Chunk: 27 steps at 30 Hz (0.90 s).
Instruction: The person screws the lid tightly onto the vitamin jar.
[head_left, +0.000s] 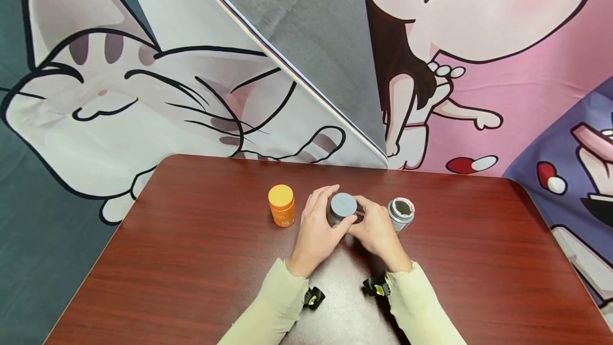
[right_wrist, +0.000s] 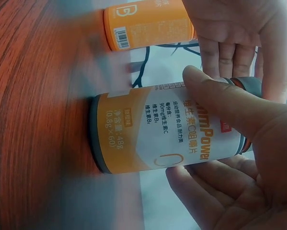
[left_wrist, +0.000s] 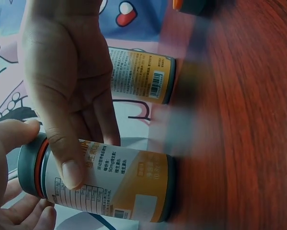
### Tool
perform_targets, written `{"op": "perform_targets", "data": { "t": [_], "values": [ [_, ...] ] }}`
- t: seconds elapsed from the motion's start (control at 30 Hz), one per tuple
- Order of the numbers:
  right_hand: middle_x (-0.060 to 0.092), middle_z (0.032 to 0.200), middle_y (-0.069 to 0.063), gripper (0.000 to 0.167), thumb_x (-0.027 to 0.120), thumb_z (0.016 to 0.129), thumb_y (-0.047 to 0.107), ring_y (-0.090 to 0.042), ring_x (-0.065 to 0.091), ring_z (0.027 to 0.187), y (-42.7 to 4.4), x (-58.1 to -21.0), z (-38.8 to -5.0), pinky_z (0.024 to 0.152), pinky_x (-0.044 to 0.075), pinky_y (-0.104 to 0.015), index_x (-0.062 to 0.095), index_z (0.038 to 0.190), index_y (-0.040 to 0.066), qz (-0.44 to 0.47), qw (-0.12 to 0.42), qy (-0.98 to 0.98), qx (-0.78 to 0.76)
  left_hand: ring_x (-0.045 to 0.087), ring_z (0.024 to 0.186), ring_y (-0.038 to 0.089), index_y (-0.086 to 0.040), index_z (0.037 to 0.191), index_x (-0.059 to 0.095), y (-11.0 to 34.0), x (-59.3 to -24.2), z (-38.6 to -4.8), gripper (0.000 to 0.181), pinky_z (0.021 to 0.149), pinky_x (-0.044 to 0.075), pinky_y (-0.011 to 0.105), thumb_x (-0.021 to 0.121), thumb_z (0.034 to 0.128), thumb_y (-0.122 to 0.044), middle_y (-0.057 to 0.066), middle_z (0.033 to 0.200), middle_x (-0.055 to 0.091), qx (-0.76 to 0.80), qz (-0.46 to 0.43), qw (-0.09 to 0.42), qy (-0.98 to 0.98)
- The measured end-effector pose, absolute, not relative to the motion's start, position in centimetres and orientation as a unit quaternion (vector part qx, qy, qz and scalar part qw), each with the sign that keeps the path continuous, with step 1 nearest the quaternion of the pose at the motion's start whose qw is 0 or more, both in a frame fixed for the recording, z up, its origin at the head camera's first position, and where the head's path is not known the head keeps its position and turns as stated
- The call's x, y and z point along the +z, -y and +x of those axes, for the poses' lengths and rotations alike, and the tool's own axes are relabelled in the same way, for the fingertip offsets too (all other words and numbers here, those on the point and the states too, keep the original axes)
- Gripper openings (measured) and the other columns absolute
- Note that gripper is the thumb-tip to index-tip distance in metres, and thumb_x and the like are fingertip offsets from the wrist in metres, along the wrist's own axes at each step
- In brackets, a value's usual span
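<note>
A supplement bottle with a white and orange label (right_wrist: 153, 129) and grey lid (head_left: 343, 205) stands upright between the hands. My right hand (head_left: 378, 230) grips its body, thumb on one side of the label and fingers on the other. At the top, my left hand (head_left: 318, 228) holds the lid between thumb and fingers. An orange-red ring (left_wrist: 40, 167) shows beneath the lid. To the right stands a similar bottle (head_left: 401, 213) without a visible lid, its dark top ringed by a ragged pale rim. Left of the hands is an orange bottle (head_left: 281, 206) with an orange lid.
All three bottles stand on a reddish-brown wooden table (head_left: 191, 260). Behind it hangs a cartoon-printed cloth (head_left: 143, 121) close to the table's back edge. Small black devices are strapped at both wrists.
</note>
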State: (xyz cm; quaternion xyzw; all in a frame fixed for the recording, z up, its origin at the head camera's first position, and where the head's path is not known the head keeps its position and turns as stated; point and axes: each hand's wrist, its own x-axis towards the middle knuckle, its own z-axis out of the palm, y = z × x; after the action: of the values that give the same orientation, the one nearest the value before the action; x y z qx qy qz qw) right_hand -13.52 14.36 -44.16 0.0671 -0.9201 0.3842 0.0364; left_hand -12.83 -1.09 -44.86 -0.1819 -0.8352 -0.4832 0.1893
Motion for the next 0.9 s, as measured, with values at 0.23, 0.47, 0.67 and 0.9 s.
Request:
{"op": "perform_targets", "data": {
  "t": [0.23, 0.47, 0.67, 0.9],
  "values": [
    [0.075, 0.105, -0.008, 0.048, 0.083, 0.071, 0.016, -0.027, 0.07, 0.099, -14.3, -44.13, -13.56, 0.086, 0.053, -0.045, 0.071, 0.117, 0.008, 0.07, 0.041, 0.922, 0.379, 0.057, 0.118, 0.019, -0.009, 0.136, 0.058, 1.12, -44.66, -12.82, 0.065, 0.098, 0.047, 0.039, 0.087, 0.0799, -0.026, 0.004, 0.129, 0.063, -0.486, -0.171, 0.176, 0.839],
    [0.075, 0.106, -0.008, 0.05, 0.084, 0.073, 0.016, -0.027, 0.07, 0.099, -14.35, -44.14, -13.47, 0.086, 0.053, -0.045, 0.069, 0.12, 0.007, 0.075, 0.037, 0.923, 0.375, 0.061, 0.113, 0.02, -0.008, 0.13, 0.063, 1.38, -44.46, -12.79, 0.057, 0.093, 0.051, 0.038, 0.086, 0.081, -0.024, 0.008, 0.122, 0.066, -0.483, -0.18, 0.172, 0.839],
    [0.075, 0.107, -0.008, 0.05, 0.085, 0.073, 0.016, -0.026, 0.07, 0.101, -14.36, -44.3, -13.47, 0.087, 0.053, -0.045, 0.069, 0.12, 0.007, 0.08, 0.04, 0.92, 0.382, 0.061, 0.113, 0.021, -0.008, 0.132, 0.062, 1.47, -44.49, -12.9, 0.056, 0.092, 0.051, 0.04, 0.085, 0.0822, -0.024, 0.008, 0.123, 0.065, -0.48, -0.187, 0.17, 0.84],
    [0.074, 0.111, -0.01, 0.056, 0.086, 0.072, 0.015, -0.029, 0.069, 0.104, -14.02, -43.95, -13.29, 0.088, 0.053, -0.046, 0.067, 0.124, 0.005, 0.079, 0.039, 0.924, 0.371, 0.057, 0.119, 0.018, -0.008, 0.137, 0.058, 1.46, -44.57, -13.01, 0.065, 0.098, 0.047, 0.039, 0.086, 0.0802, -0.023, 0.004, 0.128, 0.065, -0.485, -0.175, 0.171, 0.84]
  ]
}}
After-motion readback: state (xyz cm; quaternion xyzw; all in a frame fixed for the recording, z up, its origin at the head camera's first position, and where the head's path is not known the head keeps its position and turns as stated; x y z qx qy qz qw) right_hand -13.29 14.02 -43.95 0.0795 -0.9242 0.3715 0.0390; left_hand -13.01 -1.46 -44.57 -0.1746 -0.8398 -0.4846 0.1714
